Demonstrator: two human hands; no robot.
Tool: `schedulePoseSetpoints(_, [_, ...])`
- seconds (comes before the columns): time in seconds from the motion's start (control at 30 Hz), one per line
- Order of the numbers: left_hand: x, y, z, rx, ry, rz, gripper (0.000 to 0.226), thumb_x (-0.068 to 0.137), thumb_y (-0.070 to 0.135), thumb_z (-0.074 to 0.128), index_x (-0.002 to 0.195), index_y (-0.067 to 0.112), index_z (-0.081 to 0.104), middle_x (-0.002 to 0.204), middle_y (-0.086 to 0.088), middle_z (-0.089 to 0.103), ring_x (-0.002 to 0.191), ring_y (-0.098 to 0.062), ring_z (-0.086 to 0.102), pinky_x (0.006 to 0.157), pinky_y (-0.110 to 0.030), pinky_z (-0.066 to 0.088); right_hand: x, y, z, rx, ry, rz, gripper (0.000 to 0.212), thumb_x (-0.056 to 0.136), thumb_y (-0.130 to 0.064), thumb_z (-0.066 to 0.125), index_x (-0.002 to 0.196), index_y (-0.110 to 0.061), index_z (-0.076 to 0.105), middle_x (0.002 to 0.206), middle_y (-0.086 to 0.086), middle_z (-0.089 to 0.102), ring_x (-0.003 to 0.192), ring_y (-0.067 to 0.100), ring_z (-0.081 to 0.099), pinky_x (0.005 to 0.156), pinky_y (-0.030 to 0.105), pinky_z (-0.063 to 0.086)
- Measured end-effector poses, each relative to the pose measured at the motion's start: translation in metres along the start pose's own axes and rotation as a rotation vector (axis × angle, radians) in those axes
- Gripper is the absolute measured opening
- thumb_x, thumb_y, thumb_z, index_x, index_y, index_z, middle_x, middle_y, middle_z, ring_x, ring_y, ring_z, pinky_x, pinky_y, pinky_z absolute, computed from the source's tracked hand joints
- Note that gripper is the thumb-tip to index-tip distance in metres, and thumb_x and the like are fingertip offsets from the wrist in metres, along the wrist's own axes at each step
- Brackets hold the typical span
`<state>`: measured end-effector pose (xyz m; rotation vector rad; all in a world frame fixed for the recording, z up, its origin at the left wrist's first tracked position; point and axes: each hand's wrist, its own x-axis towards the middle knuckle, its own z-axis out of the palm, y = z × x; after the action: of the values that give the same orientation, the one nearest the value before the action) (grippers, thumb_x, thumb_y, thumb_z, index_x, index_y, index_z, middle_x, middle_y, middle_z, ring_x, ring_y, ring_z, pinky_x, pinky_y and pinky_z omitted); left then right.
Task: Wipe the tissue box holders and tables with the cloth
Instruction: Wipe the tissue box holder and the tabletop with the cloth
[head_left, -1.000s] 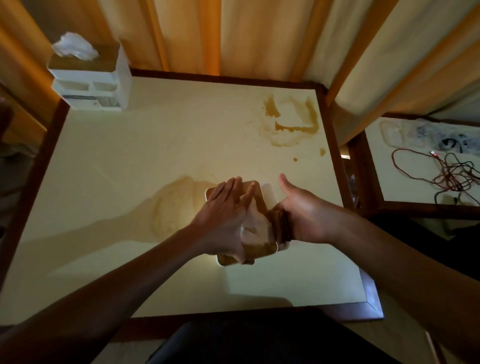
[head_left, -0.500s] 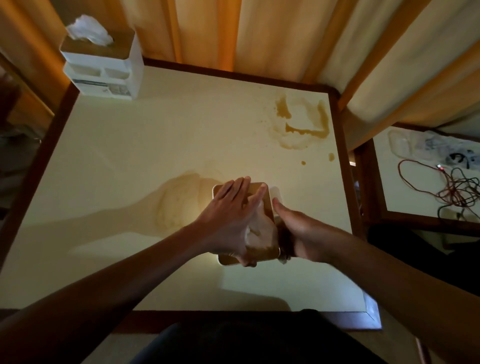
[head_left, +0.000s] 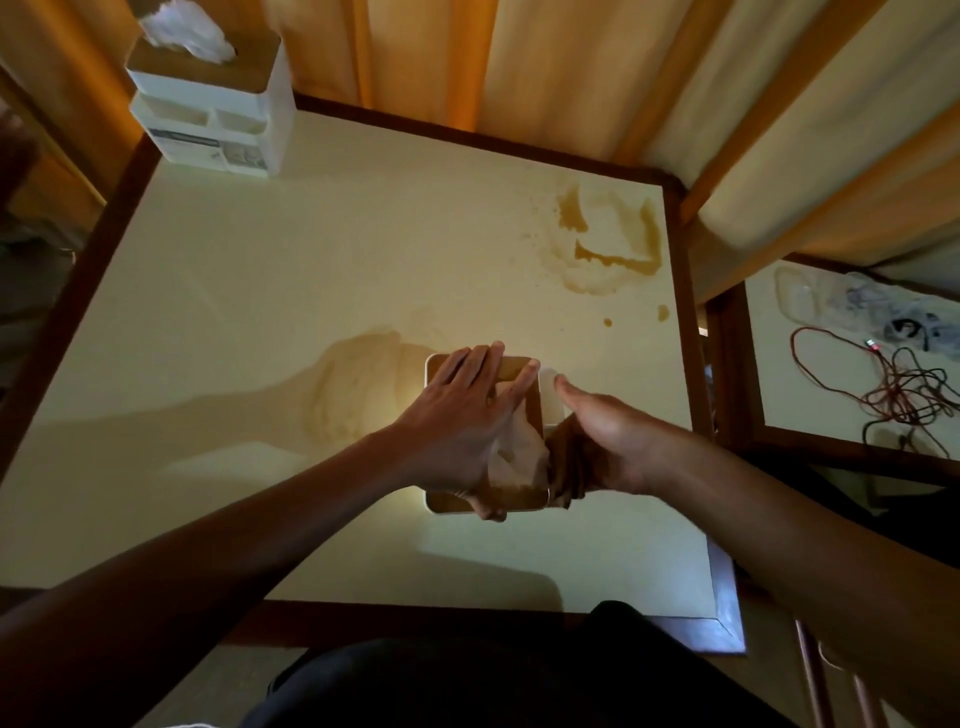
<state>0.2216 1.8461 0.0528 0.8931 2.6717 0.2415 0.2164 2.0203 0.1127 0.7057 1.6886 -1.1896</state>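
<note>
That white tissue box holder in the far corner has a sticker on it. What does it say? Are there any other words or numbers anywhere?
Sticker on the front of the far tissue box holder: it has print, but it is too small and blurred to read.
Near tissue box holder under the left hand: no words show.
Table: only brown stains, no writing.
</note>
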Motion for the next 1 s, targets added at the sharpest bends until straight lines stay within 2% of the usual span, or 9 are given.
schedulePoseSetpoints(0.2, [-0.001,0.000,0.001,0.003,0.014,-0.004,0.155,0.047,0.087,0.068,0.148,0.018,-0.028,0.161,-0.022,-0.008,0.148,-0.034,-0.014,0.112,-0.037,-0.016,0.005,0.034,0.010,0.237,0.130,-0.086,0.028,0.101,-0.026,0.050,0.114,-0.007,0.066,0.106,0.019,0.072,0.088,0.029,0.065,0.070,0.039,0.050])
schedulePoseSetpoints(0.37, [-0.002,0.000,0.002,-0.024,0.014,-0.014,0.154,0.047,0.086,0.068,0.148,0.021,-0.028,0.162,-0.019,-0.008,0.148,-0.031,-0.016,0.113,-0.036,-0.016,0.000,0.065,0.017,0.323,0.158,-0.324,0.007,0.082,0.001,0.066,0.079,0.002,0.073,0.061,0.013,0.062,0.059,0.022,0.053,0.061,0.034,0.040])
schedulePoseSetpoints(0.47, [-0.001,0.000,0.001,-0.036,0.006,-0.011,0.155,0.044,0.085,0.069,0.145,0.028,-0.034,0.162,-0.019,-0.008,0.148,-0.030,-0.016,0.117,-0.038,-0.010,-0.001,0.085,0.023,0.186,0.234,-0.484,0.015,0.074,0.014,0.059,0.064,0.003,0.055,0.058,0.010,0.048,0.058,0.018,0.043,0.057,0.030,0.036])
schedulePoseSetpoints(0.6, [-0.002,-0.002,-0.004,-0.070,-0.026,0.007,0.156,0.041,0.083,0.073,0.137,0.041,-0.043,0.162,-0.018,-0.009,0.148,-0.027,-0.018,0.117,-0.036,-0.010,-0.004,0.092,0.010,0.194,0.249,-0.532,0.029,0.085,0.001,0.056,0.058,0.003,0.043,0.056,0.011,0.035,0.055,0.018,0.031,0.052,0.028,0.026])
schedulePoseSetpoints(0.67, [-0.002,-0.004,-0.007,-0.079,-0.052,0.023,0.155,0.042,0.081,0.075,0.133,0.045,-0.045,0.162,-0.016,-0.012,0.148,-0.025,-0.022,0.116,-0.035,-0.013,-0.007,0.088,-0.004,0.411,0.234,-0.512,0.030,0.082,0.006,0.052,0.055,-0.006,0.048,0.058,0.009,0.036,0.059,0.021,0.034,0.051,0.028,0.026])
schedulePoseSetpoints(0.73, [-0.002,-0.005,-0.010,-0.067,-0.084,0.041,0.154,0.044,0.079,0.077,0.131,0.047,-0.046,0.162,-0.013,-0.016,0.145,-0.020,-0.030,0.115,-0.033,-0.016,-0.009,0.085,-0.018,0.528,0.319,-0.543,0.031,0.084,0.010,0.049,0.064,-0.009,0.065,0.066,0.015,0.053,0.066,0.030,0.052,0.052,0.029,0.040])
schedulePoseSetpoints(0.8, [-0.001,-0.007,-0.013,-0.063,-0.121,0.053,0.153,0.046,0.077,0.078,0.130,0.048,-0.046,0.161,-0.009,-0.022,0.137,-0.013,-0.040,0.111,-0.031,-0.021,-0.012,0.084,-0.022,0.296,0.502,-0.778,0.029,0.089,0.005,0.050,0.088,-0.011,0.074,0.076,0.012,0.067,0.073,0.025,0.065,0.058,0.030,0.052])
schedulePoseSetpoints(0.9, [0.002,-0.009,-0.014,-0.065,-0.154,0.048,0.153,0.042,0.079,0.078,0.129,0.051,-0.045,0.159,-0.007,-0.028,0.127,-0.008,-0.050,0.107,-0.027,-0.027,-0.001,0.095,-0.013,-0.395,0.632,-1.211,0.031,0.092,-0.008,0.050,0.117,-0.001,0.067,0.084,-0.001,0.069,0.071,0.011,0.061,0.061,0.024,0.052])
schedulePoseSetpoints(1.0, [0.002,-0.008,-0.016,-0.074,-0.182,0.047,0.151,0.042,0.075,0.080,0.129,0.056,-0.042,0.158,-0.002,-0.029,0.126,-0.003,-0.052,0.105,-0.021,-0.029,0.030,0.118,0.002,-0.974,0.639,-1.284,0.038,0.089,-0.015,0.047,0.116,0.001,0.068,0.112,0.013,0.071,0.106,0.028,0.064,0.088,0.043,0.054])
